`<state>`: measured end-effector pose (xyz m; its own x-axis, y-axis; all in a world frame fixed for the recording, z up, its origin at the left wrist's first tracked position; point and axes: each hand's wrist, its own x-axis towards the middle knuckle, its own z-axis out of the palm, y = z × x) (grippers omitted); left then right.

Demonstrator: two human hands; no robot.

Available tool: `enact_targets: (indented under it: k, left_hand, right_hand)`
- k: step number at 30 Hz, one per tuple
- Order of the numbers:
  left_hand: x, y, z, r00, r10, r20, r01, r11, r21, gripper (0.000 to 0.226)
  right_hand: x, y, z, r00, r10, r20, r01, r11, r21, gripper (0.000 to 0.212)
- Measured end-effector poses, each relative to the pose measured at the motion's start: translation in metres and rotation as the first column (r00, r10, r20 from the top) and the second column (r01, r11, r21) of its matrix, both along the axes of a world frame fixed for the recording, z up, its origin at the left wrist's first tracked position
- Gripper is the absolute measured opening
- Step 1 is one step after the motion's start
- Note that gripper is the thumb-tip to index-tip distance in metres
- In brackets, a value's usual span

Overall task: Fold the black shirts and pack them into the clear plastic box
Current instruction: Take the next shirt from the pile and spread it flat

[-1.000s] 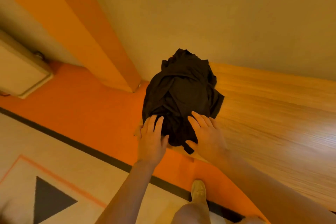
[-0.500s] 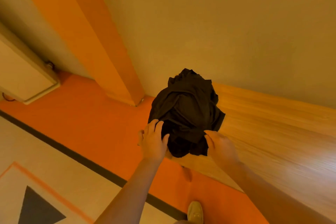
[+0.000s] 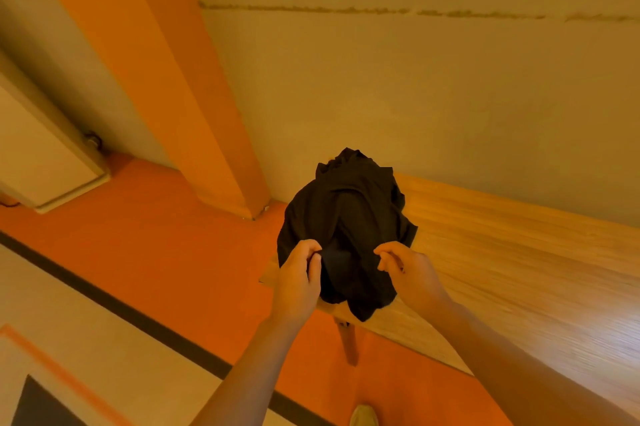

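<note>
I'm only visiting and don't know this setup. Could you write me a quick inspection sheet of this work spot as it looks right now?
Surface: wooden table against the wall, one leg visible at its near corner.
Job's things: black shirts in a crumpled heap on the table's corner; the clear plastic box is not in view.
Clutter: nothing seen.
Hands: left hand and right hand each pinch the heap's near edge.
Cables: nothing seen.
Surroundings: orange floor, orange pillar, beige wall, pale cabinet at left, a shoe at the bottom edge.
</note>
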<state>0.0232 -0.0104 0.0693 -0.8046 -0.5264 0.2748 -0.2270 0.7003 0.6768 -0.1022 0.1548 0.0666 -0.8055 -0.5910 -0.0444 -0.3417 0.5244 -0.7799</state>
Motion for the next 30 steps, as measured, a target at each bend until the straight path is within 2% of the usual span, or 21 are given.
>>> enact_targets:
  k: [2,4,5,7,8,11,14,18,24,28,30]
  left_hand:
    - [-0.001,0.003,0.005,0.999,-0.031,-0.025,0.030,0.999,-0.033,0.013]
    - [-0.006,0.008,0.009,0.996,-0.078,-0.049,0.076,0.996,-0.040,0.013]
    - [-0.009,0.010,0.011,0.993,-0.106,-0.059,0.106,0.994,-0.018,0.013]
    - [-0.013,0.012,0.012,0.986,-0.144,-0.084,0.146,0.989,0.013,0.014]
    - [-0.014,0.012,0.012,0.985,-0.144,-0.094,0.146,0.989,0.018,0.014]
    - [-0.008,0.008,0.000,0.989,-0.129,-0.067,0.133,0.990,0.054,0.016]
    - [0.004,0.007,-0.017,0.991,-0.132,0.018,0.131,0.990,0.044,0.019]
    - [0.020,-0.002,-0.029,0.995,0.083,0.048,-0.083,0.997,0.006,0.020]
    - [0.043,-0.033,-0.035,0.937,0.324,0.131,-0.322,0.946,-0.037,0.016]
    - [0.044,-0.047,-0.033,0.850,0.446,0.280,-0.483,0.872,0.076,0.024]
    - [0.043,-0.043,-0.029,0.890,0.380,0.252,-0.427,0.889,0.168,0.028]
  right_hand:
    - [0.009,-0.009,0.008,0.996,0.092,0.010,-0.091,0.996,-0.018,0.030]
    - [0.019,-0.020,0.013,0.977,0.211,0.018,-0.211,0.976,0.044,0.048]
    - [0.024,-0.026,0.015,0.971,0.240,-0.006,-0.238,0.967,0.085,0.044]
    - [0.028,-0.035,0.017,0.979,0.199,-0.050,-0.193,0.976,0.102,0.016]
    - [0.028,-0.038,0.018,0.987,0.156,-0.045,-0.153,0.986,0.058,0.011]
    - [0.022,-0.040,0.025,0.999,0.022,0.040,-0.017,0.994,-0.109,0.014]
    - [0.014,-0.039,0.037,0.993,-0.017,0.118,0.043,0.975,-0.216,0.014]
    - [0.003,-0.035,0.044,0.983,-0.068,0.169,0.117,0.948,-0.295,0.015]
    - [-0.007,-0.030,0.048,0.975,-0.133,0.179,0.182,0.938,-0.295,0.012]
    - [-0.006,-0.033,0.052,0.971,-0.193,0.144,0.230,0.922,-0.312,0.010]
    - [-0.008,-0.034,0.052,0.970,-0.213,0.116,0.238,0.928,-0.288,0.011]
